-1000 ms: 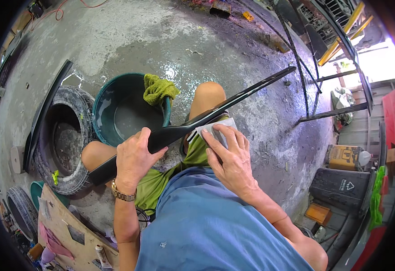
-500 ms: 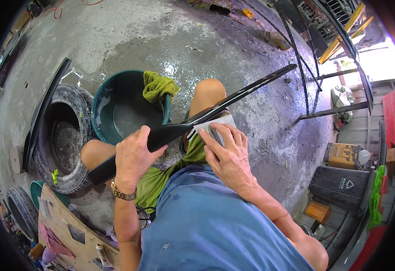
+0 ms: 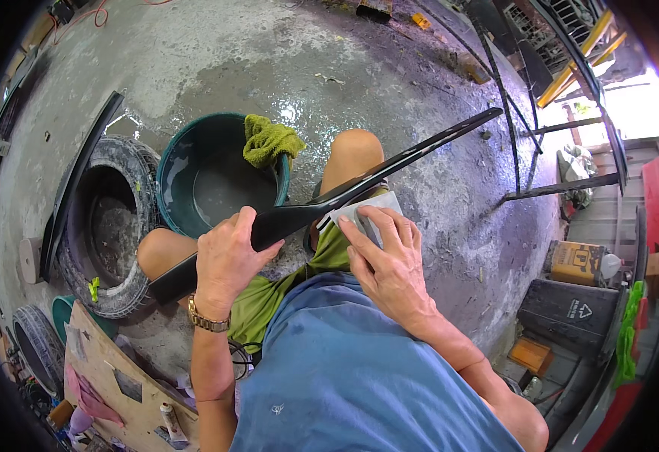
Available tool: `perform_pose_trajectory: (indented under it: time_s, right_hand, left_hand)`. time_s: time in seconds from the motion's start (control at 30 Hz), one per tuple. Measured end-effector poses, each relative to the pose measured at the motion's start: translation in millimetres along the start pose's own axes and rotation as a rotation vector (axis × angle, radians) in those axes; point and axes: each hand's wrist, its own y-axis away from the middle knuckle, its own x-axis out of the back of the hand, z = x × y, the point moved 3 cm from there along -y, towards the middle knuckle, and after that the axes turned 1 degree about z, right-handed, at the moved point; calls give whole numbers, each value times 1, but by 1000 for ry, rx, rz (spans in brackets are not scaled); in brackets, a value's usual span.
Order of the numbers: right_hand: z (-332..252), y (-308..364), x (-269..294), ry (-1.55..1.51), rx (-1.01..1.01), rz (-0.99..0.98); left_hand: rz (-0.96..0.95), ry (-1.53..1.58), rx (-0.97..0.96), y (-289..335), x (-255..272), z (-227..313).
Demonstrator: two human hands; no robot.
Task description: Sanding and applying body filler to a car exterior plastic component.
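Note:
A long black trim piece (image 3: 292, 218), broad at its near-left end and narrow toward the far right, lies slantwise across my lap. My left hand (image 3: 226, 260) is wrapped round its broad part, thumb on the near side. My right hand (image 3: 391, 264) presses a pale grey sheet (image 3: 380, 202), which looks like folded sandpaper, near the trim's underside edge by my right knee. The fingers of that hand lie over the sheet and hide part of it; a darker grey patch shows between them.
Beyond my left hand stands a dark green tub (image 3: 165, 177) of water, a green cloth (image 3: 269, 142) over its rim. A tyre (image 3: 81, 226) with another black strip (image 3: 81, 177) leaning on it is at left. A black metal frame (image 3: 563, 188) stands right; a stained board (image 3: 111, 361) lies lower left.
The whole view has shifted slightly. Both hands keep their places on the trim piece and the sheet, with at most a small movement of the right fingers.

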Motion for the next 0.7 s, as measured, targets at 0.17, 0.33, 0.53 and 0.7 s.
perform_pose_trajectory:
  time_s: [0.17, 0.33, 0.53, 0.7]
  right_hand:
    - [-9, -7, -8, 8, 33, 29]
    - [-11, -6, -11, 36, 49, 15]
    - [-12, -7, -6, 9, 45, 0]
    - [-12, -6, -4, 28, 45, -38]
  left_hand:
    - [21, 0, -21, 1, -2, -1]
    - [13, 3, -6, 1, -1, -2]
    - [30, 10, -2, 2, -2, -2]
    - [32, -3, 9, 4, -2, 0]
